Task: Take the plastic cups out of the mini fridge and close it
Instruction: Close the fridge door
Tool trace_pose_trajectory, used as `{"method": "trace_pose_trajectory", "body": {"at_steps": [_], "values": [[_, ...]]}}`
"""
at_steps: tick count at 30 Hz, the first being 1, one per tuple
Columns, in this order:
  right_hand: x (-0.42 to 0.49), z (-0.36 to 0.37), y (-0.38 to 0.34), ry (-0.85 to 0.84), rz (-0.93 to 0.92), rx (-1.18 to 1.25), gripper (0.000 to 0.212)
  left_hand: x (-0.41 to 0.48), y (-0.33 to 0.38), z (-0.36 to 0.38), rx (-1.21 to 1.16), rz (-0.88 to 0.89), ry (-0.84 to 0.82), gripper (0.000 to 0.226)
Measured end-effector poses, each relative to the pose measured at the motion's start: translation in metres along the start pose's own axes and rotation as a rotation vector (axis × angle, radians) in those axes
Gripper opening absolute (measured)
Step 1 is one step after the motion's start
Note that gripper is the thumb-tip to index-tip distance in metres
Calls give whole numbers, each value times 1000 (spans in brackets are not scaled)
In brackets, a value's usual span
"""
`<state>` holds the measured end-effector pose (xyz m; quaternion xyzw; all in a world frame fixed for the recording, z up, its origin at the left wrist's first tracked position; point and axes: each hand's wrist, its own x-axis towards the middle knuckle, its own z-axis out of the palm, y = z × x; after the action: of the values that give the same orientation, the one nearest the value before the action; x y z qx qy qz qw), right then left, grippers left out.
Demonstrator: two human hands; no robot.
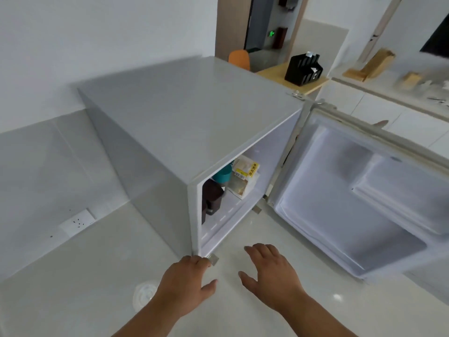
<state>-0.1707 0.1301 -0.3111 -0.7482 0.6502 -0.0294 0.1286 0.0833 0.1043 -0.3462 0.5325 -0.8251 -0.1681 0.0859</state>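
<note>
A grey fridge (184, 113) sits on a pale counter (73, 276), door (352, 203) swung wide to the right w/ its far edge cut off by the frame. Both hands hover low at the fridge's front bottom edge — left hand (187, 283) by the near corner foot, right hand (272, 276) over bare counter, fingers spread, holding nothing. The counter between hands and opening is free. Inside, only partly seen past the top panel: a dark brown cup (212, 195) at the left wall, a teal cup (222, 173) behind it, a packaged loaf (244, 178) beside them. A clear lid (143, 294) lies left of the left forearm — blurred, partly hidden.
</note>
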Motion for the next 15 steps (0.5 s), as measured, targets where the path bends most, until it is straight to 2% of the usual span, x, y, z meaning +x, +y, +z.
{"method": "trace_pose_trajectory", "body": {"at_steps": [3,9,15], "values": [[-9,-31,21,65,31,-8,74,15,31,-14,-16,37,26,55],[-20,-89,48,179,61,-17,73,52,96,-50,-14,136,146,67],[-25,-160,66,330,74,-79,74,97,152,-111,76,281,291,67]]}}
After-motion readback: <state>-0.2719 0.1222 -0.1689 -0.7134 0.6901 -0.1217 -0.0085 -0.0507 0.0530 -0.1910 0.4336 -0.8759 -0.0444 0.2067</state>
